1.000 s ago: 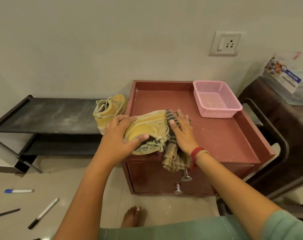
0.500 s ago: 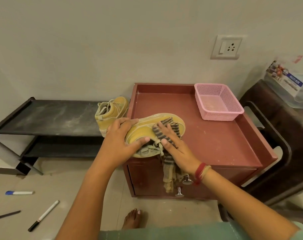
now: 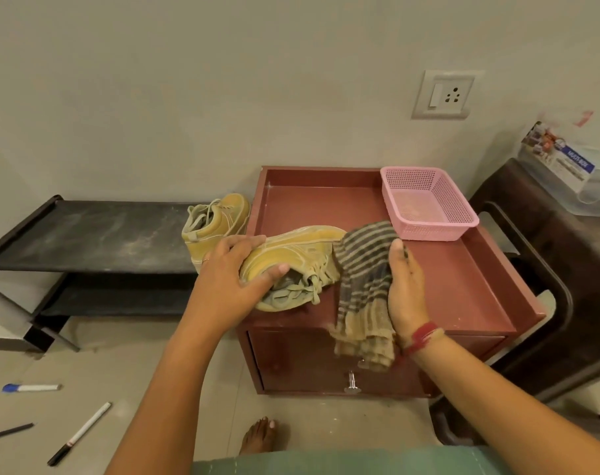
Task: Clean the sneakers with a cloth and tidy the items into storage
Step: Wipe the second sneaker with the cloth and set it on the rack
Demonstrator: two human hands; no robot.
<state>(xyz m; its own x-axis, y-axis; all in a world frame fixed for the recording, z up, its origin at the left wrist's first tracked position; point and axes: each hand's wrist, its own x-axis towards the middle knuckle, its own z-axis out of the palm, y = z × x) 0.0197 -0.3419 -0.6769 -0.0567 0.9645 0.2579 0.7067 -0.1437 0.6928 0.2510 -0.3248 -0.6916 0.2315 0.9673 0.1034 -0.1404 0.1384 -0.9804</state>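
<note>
My left hand [image 3: 230, 279] grips the heel of the yellow sneaker [image 3: 302, 248], thumb hooked at its opening and fingers curled over the back. The shoe lies on its side at the red cabinet's [image 3: 446, 286] front edge. My right hand [image 3: 406, 289] holds the striped cloth [image 3: 363, 269], draped over my fingers, just beside the toe. Beyond my right fingertips sits the pink basket [image 3: 429, 204]. The second sneaker [image 3: 219, 217] stands on the black rack [image 3: 96, 231] behind my left knuckles.

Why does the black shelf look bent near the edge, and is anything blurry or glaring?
Head view: the wide-angle lens bows the black shelf and dark chair near the edges. Head view: light is soft and even, shadows faint, no harsh glare. Head view: the cloth in the right hand looks slightly soft.
</note>
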